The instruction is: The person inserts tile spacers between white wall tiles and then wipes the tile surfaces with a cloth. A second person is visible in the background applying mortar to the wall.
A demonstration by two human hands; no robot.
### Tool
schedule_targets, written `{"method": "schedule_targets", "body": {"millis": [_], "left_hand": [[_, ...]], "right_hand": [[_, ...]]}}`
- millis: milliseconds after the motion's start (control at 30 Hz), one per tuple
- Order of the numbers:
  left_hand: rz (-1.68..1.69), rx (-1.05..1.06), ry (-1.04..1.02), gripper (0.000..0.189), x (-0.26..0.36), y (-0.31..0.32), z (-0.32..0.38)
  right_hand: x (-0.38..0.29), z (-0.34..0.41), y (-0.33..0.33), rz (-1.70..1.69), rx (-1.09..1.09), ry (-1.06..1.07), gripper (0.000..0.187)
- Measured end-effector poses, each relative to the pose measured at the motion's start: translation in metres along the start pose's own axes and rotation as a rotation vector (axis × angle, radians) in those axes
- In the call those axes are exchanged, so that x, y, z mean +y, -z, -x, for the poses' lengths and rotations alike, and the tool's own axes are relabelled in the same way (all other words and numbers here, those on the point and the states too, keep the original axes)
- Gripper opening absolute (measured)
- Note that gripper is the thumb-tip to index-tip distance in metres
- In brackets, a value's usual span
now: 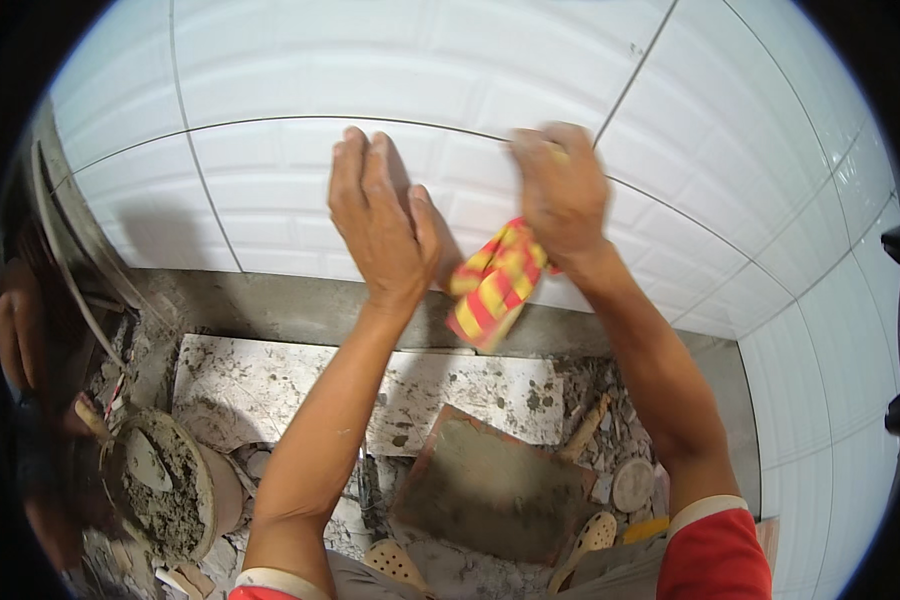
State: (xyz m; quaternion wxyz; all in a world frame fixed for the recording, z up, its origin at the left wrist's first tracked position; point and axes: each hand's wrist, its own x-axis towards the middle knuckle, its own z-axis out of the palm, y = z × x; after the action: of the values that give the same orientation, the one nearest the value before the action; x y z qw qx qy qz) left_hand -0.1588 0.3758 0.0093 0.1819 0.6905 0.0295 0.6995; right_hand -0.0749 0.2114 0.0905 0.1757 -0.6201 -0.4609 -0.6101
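Observation:
White wall tiles (292, 180) with a brick-like relief and dark joints fill the wall in front of me. My left hand (386, 217) lies with its palm toward the lower tile; its fingertips are just under the horizontal joint and it holds nothing. Farther right, my right hand (566, 195) is blurred and grips a red-and-yellow striped cloth (495, 289) against the tiles, close to where two joints cross. The cloth hangs below that hand, over the tile's bottom edge. Part of it is hidden inside the fist.
A bucket of mortar (172, 487) with a trowel (148, 459) in it stands at lower left. Below the bare cement strip (292, 304) lies a mortar-spattered white board (247, 390). A mortar-smeared square slab (495, 487) sits between my clogs (594, 536), amid rubble. Another person (19, 337) is at far left.

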Motion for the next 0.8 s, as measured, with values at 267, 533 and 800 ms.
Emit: {"method": "schedule_targets", "body": {"millis": [267,533,800], "left_hand": [[-0.026,-0.004,0.241,0.071,-0.009,0.006,0.015],[-0.046,0.037,0.312,0.066,-0.019,0.018,0.011],[-0.047,0.073,0.355,0.065,-0.034,0.033,0.004]], "right_hand": [[-0.041,-0.053,-0.025,-0.193,-0.258,0.327,0.016],[-0.078,-0.077,-0.052,-0.141,-0.243,0.379,0.013],[-0.055,-0.073,-0.024,-0.109,-0.146,0.392,0.011]]}}
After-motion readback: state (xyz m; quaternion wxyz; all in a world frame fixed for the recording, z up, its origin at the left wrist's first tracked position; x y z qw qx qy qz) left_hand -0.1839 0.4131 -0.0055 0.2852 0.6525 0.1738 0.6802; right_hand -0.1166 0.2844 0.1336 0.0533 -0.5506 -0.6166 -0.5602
